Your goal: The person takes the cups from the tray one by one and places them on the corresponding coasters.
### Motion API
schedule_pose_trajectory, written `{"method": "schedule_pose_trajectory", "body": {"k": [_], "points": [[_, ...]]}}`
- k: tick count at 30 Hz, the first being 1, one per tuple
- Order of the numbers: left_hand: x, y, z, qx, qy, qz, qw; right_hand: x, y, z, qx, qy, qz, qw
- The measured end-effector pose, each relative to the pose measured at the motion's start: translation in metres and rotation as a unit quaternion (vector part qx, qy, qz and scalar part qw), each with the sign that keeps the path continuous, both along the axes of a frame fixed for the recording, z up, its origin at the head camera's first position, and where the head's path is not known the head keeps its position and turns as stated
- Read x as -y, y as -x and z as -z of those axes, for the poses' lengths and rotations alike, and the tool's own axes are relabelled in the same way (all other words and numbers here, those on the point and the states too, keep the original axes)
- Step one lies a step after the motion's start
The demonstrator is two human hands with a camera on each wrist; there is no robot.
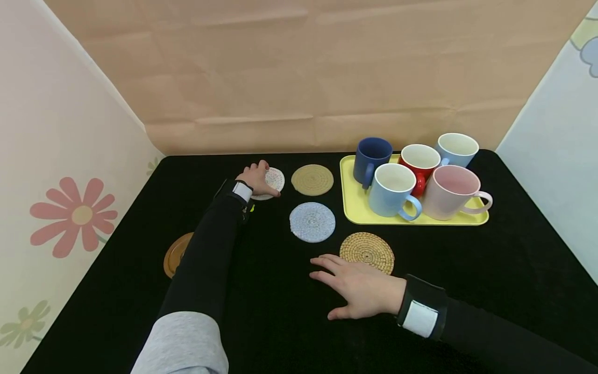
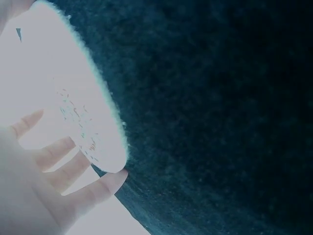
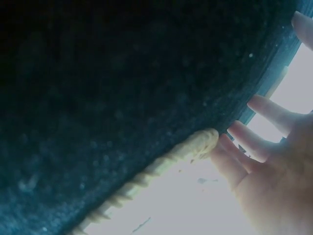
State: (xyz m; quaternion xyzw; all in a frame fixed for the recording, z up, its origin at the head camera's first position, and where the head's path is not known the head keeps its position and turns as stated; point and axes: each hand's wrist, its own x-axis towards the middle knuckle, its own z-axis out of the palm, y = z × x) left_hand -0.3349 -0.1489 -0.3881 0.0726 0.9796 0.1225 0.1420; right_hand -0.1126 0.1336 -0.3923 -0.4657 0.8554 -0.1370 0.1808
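My left hand (image 1: 256,179) reaches to the back left and grips a round white speckled coaster (image 1: 275,179) by its edges. In the left wrist view a fingertip (image 2: 120,177) touches the rim of that bright, overexposed coaster (image 2: 88,98). Lower down, my right hand (image 1: 362,288) hovers or rests over the black cloth with its fingers spread; contact cannot be told. It partly covers the near edge of a woven straw coaster (image 1: 366,249) and holds nothing. The coiled rim (image 3: 146,178) shows beside the fingers in the right wrist view.
A beige coaster (image 1: 312,179) and a pale blue one (image 1: 312,222) lie in the middle. Part of a brown wooden coaster (image 1: 175,255) shows behind the left sleeve. On the right, a yellow tray (image 1: 352,208) bears several mugs, including a pink mug (image 1: 446,195).
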Motion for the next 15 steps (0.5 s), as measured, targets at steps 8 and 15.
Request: {"method": "schedule_pose_trajectory", "body": {"k": [8, 15], "points": [[-0.0021, -0.0027, -0.0021, -0.003, 0.008, 0.001, 1.0000, 0.0005, 0.0000, -0.0002, -0.005, -0.003, -0.001, 1.000], [-0.0010, 0.0032, 0.0023, 0.010, 0.001, -0.003, 0.9999, 0.0012, -0.0001, -0.0007, -0.002, -0.007, 0.001, 1.000]]}}
